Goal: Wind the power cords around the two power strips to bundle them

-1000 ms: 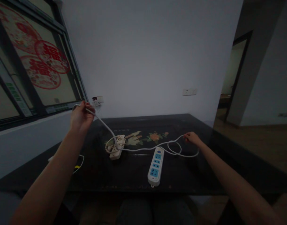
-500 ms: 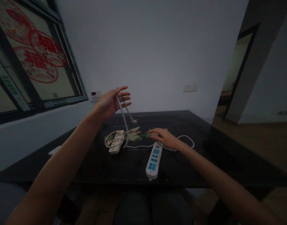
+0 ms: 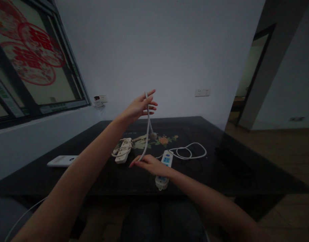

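Note:
My left hand (image 3: 141, 105) is raised above the table, with a white power cord (image 3: 147, 129) looped over it between thumb and fingers. The cord's plug (image 3: 153, 135) dangles below that hand. Lower down, my right hand (image 3: 150, 164) pinches the same cord between thumb and fingers. Partly behind my right hand and wrist lies a white power strip (image 3: 167, 157) with blue sockets. More of the cord lies in loops at its far end. Left of my right hand sits a second white power strip (image 3: 124, 153), its own cord wound around it.
The dark table (image 3: 207, 174) has a painted flower pattern. A white phone-like device (image 3: 61, 161) lies at the left, partly behind my forearm. Wall sockets (image 3: 202, 92) are on the wall behind, and a window (image 3: 40, 57) is at the left.
My left hand has moved right with the cord. My right hand has come left and toward me from beyond the blue-socket strip and now grips the cord.

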{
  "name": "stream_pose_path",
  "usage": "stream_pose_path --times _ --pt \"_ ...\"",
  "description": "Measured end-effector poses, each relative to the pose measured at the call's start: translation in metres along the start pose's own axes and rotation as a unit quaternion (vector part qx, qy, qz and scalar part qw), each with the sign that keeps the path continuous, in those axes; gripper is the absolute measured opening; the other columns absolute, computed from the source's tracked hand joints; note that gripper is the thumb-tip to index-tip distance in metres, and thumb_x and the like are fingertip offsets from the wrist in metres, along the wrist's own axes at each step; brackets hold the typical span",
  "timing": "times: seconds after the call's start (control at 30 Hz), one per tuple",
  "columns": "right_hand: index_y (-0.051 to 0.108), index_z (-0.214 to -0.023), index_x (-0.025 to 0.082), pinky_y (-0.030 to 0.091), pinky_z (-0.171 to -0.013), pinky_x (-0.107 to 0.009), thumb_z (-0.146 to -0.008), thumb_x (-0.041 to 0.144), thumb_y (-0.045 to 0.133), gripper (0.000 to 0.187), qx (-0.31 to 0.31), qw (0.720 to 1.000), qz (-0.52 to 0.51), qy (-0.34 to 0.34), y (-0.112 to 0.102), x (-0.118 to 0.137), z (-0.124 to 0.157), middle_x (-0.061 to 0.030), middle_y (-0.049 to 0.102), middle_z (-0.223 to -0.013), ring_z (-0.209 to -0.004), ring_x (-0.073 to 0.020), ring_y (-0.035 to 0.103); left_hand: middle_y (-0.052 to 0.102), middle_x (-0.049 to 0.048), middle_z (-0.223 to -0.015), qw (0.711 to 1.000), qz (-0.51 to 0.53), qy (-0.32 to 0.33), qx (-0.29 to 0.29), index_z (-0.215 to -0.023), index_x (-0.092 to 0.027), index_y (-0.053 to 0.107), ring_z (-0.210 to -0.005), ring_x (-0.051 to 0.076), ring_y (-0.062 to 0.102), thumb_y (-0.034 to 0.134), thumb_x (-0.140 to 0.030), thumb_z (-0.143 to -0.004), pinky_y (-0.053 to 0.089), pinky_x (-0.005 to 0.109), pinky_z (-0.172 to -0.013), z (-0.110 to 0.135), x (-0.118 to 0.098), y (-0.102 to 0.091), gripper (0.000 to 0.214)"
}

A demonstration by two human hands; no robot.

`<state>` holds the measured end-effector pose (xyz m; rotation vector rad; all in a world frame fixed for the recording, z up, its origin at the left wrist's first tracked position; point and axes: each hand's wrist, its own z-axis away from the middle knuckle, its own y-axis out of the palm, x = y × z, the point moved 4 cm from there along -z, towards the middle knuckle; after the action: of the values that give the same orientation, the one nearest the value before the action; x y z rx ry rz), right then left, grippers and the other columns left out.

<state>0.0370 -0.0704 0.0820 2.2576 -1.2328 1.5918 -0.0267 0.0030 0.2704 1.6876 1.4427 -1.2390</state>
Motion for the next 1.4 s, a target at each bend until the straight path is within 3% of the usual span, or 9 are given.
stream_pose_path --times 0.1,0.2,0.33,0.47,0.67,0.87,1.0,1.2,1.4 --pt "0.062 -0.084 0.018 0.043 -0.089 -0.037 -0.087 0.056 0.051 0.040 -0.050 0.987 -0.144 0.044 -0.005 0.005 0.012 -0.0042 0.068 -0.082 -0.088 -0.0189 0.063 0.066 0.0051 -0.067 0.991 -0.123 -0.004 -0.045 -0.117 -0.015 0.057 -0.057 0.016 0.065 0.048 -0.029 -0.094 0.055 0.036 -0.068 -0.011 0.005 -0.013 0.028" --pt "0.057 -0.087 0.018 0.046 -0.078 -0.037 -0.081 0.052 0.062 0.034 -0.151 0.939 -0.298 0.083 -0.025 0.006 0.033 0.0011 0.062 -0.064 -0.066 -0.0159 0.062 0.063 0.0048 -0.059 0.970 -0.229 -0.005 -0.078 -0.099 -0.011 0.057 -0.052 0.016 0.064 0.041 -0.024 -0.095 0.054 0.033 -0.063 -0.023 0.016 -0.029 0.021" --pt "0.057 -0.093 0.018 0.044 -0.059 -0.029 -0.079 0.039 0.067 0.026 -0.268 0.891 -0.352 0.101 -0.067 0.000 0.049 0.0099 0.044 -0.047 -0.041 -0.0074 0.039 0.059 0.0015 -0.053 0.935 -0.348 0.001 -0.064 -0.090 -0.014 0.054 -0.049 0.015 0.059 0.043 -0.018 -0.093 0.049 0.029 -0.063 -0.037 0.043 -0.039 0.012" --pt "0.057 -0.089 0.016 0.028 -0.043 -0.021 -0.082 0.033 0.063 0.019 -0.321 0.862 -0.377 0.111 -0.091 -0.014 0.052 0.0125 0.029 -0.043 -0.037 -0.0044 0.018 0.057 -0.0004 -0.048 0.922 -0.381 -0.002 -0.063 -0.095 -0.016 0.053 -0.049 0.017 0.056 0.047 -0.023 -0.091 0.044 0.028 -0.065 -0.047 0.077 -0.038 0.009" --pt "0.056 -0.097 0.017 0.021 -0.042 -0.020 -0.078 0.036 0.067 0.029 -0.277 0.876 -0.383 0.101 -0.076 -0.024 0.060 0.0128 0.028 -0.045 -0.039 -0.0044 0.016 0.063 0.0039 -0.056 0.927 -0.369 -0.018 -0.055 -0.105 -0.017 0.048 -0.056 0.020 0.061 0.041 -0.028 -0.094 0.042 0.027 -0.064 -0.060 0.113 -0.027 0.017" --pt "0.058 -0.098 0.018 0.025 -0.044 -0.022 -0.075 0.040 0.068 0.033 -0.303 0.873 -0.373 0.083 -0.068 -0.026 0.072 0.0123 0.030 -0.046 -0.039 -0.0046 0.018 0.061 0.0006 -0.051 0.959 -0.277 -0.050 -0.034 -0.107 -0.019 0.043 -0.044 0.017 0.060 0.038 -0.029 -0.095 0.043 0.025 -0.053 -0.070 0.144 -0.006 0.016" --pt "0.057 -0.100 0.019 0.027 -0.045 -0.022 -0.077 0.042 0.066 0.034 -0.322 0.872 -0.359 0.081 -0.066 -0.026 0.079 0.0117 0.033 -0.047 -0.038 -0.0049 0.023 0.064 0.0013 -0.056 0.972 -0.213 -0.081 -0.049 -0.109 -0.020 0.038 -0.048 0.015 0.064 0.033 -0.033 -0.097 0.045 0.021 -0.050 -0.069 0.165 -0.005 0.018" --pt "0.059 -0.104 0.017 0.034 -0.049 -0.024 -0.077 0.044 0.065 0.039 -0.331 0.875 -0.343 0.083 -0.058 -0.027 0.078 0.0111 0.037 -0.046 -0.039 -0.0059 0.029 0.068 0.0044 -0.077 0.969 -0.170 -0.152 -0.098 -0.120 -0.016 0.038 -0.063 0.013 0.066 0.029 -0.039 -0.099 0.052 0.026 -0.058 -0.044 0.205 -0.019 0.032" --pt "0.057 -0.111 0.020 0.042 -0.057 -0.026 -0.073 0.035 0.069 0.043 -0.307 0.902 -0.282 0.111 -0.037 -0.041 0.072 0.0071 0.055 -0.056 -0.051 -0.0108 0.053 0.062 0.0081 -0.107 0.940 -0.224 -0.228 -0.117 -0.117 -0.014 0.055 -0.086 0.018 0.063 0.054 -0.034 -0.091 0.055 0.036 -0.074 0.007 0.241 -0.039 0.032"
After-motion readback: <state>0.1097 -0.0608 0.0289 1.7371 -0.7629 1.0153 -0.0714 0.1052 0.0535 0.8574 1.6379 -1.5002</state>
